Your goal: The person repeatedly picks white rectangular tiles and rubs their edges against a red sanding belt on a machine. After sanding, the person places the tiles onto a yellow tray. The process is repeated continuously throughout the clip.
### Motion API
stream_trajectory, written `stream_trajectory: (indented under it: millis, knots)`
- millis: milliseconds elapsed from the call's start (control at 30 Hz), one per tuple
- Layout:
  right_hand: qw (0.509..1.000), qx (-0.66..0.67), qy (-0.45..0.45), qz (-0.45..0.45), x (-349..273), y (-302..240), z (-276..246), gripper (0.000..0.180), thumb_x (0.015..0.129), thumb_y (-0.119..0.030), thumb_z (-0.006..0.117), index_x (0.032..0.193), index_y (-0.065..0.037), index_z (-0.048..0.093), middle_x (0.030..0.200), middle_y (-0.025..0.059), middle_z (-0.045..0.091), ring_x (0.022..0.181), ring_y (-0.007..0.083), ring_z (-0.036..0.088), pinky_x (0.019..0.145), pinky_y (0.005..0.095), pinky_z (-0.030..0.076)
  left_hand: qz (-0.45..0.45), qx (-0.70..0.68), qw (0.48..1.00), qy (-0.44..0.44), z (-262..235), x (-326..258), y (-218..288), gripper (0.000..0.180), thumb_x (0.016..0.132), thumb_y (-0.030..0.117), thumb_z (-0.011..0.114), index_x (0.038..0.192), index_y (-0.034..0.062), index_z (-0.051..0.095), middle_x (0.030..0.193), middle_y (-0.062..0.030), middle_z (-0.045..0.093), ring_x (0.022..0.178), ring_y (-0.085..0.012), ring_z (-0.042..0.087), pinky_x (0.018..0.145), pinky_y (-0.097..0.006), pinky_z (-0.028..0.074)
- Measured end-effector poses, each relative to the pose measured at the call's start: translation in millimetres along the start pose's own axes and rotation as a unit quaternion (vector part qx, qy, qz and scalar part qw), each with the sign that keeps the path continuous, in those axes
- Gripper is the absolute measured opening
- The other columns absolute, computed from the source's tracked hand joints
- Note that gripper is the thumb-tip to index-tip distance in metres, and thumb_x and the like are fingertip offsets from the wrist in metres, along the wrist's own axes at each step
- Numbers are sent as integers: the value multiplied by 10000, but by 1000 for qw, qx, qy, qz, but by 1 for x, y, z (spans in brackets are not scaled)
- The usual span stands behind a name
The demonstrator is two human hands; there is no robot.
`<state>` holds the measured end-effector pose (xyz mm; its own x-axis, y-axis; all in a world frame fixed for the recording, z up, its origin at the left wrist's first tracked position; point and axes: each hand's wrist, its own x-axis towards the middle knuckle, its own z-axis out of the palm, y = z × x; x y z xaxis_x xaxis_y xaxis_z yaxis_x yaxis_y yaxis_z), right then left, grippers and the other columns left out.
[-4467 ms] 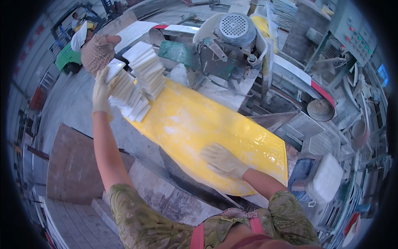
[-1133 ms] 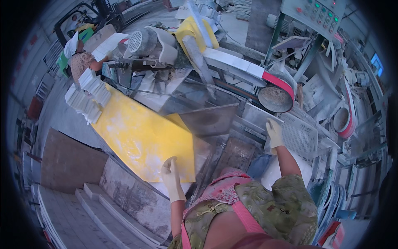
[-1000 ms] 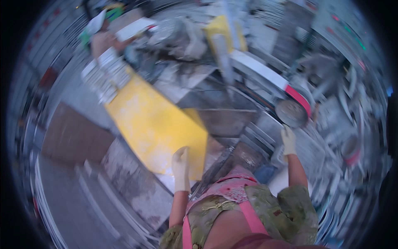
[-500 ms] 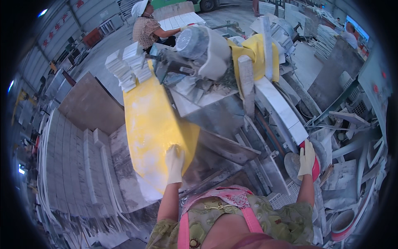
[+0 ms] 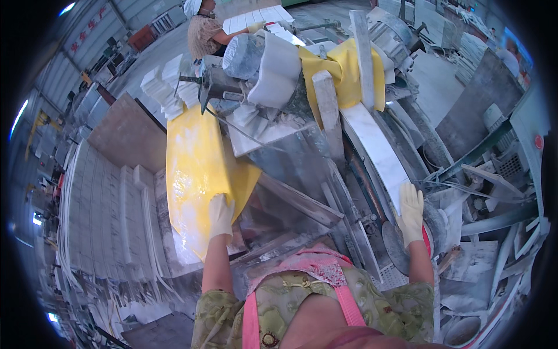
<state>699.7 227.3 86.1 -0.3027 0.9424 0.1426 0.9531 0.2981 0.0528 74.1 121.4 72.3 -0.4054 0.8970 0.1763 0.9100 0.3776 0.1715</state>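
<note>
A stepped pile of long grey planks [image 5: 96,203] takes up the left side. Next comes the yellow sheet [image 5: 189,168], wet and shiny, draped over a surface ahead of the person and to the left, its right side falling in a loose flap. A brown board [image 5: 125,131] stands tilted beyond the planks. The white stone strip [image 5: 378,145] lies along a narrow machine bed on the right, running from between two posts [image 5: 329,113] toward the person. A yellow cloth [image 5: 340,70] hangs around those posts. Left of it sits a dusty motor [image 5: 243,56] beside a pale cover. Near the top, a co-worker [image 5: 203,35] in a white hat reaches toward pale pieces. White slabs [image 5: 168,93] are stacked at the sheet's far end. The gloved right hand [image 5: 411,210] is flat, fingers extended, at the strip's near end. The gloved left hand [image 5: 221,214] touches the sheet's near part; whether its fingers grip is unclear. Smallest is a red button [image 5: 539,142] at far right.
</note>
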Motion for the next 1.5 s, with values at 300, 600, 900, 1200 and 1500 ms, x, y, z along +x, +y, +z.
stream_trajectory:
  millis: [300, 600, 900, 1200, 1500]
  knots:
    - [995, 36, 66, -71, 4, 13, -13, 686, 862, -154, 667, 1496, 9, 464, 1499, 203, 529, 1415, 325, 483, 1222, 478, 329, 4, -35, 998, 49, 6, -3, -3, 331, 889, 300, 716, 1007, -8, 699, 1037, -244, 694, 1006, -416, 658, 907, -499, 517]
    - [992, -12, 25, -125, 47, -12, -17, 768, 825, -113, 684, 1536, -12, 411, 1548, 163, 483, 1483, 284, 407, 1250, 475, 262, -2, -18, 999, 43, 12, -1, -8, 372, 888, 306, 710, 1091, -5, 700, 1061, -243, 701, 1029, -418, 666, 917, -495, 521]
    - [988, -54, 57, -133, 85, -18, -3, 805, 826, -174, 706, 1544, -12, 380, 1581, 167, 431, 1489, 291, 390, 1255, 470, 270, -30, 5, 999, 12, 6, -2, 1, 335, 901, 293, 703, 1073, 5, 691, 1055, -230, 685, 1032, -403, 642, 932, -492, 502]
    - [988, 5, -152, 9, 132, -27, -75, 425, 912, -377, 675, 1132, -15, 720, 1108, 222, 737, 1050, 376, 707, 900, 508, 552, 1, -14, 1000, 4, 2, -4, -3, 338, 894, 298, 710, 1055, 2, 687, 1062, -227, 693, 1044, -401, 653, 939, -494, 510]
    - [640, 746, -184, -14, 137, -319, -80, 337, 980, -267, 721, 1173, 8, 717, 1016, 35, 738, 846, 98, 672, 720, 273, 531, -40, -261, 962, 72, -67, -48, -9, 535, 964, 395, 668, 1329, 4, 644, 1300, -269, 668, 1229, -409, 627, 1071, -455, 480]
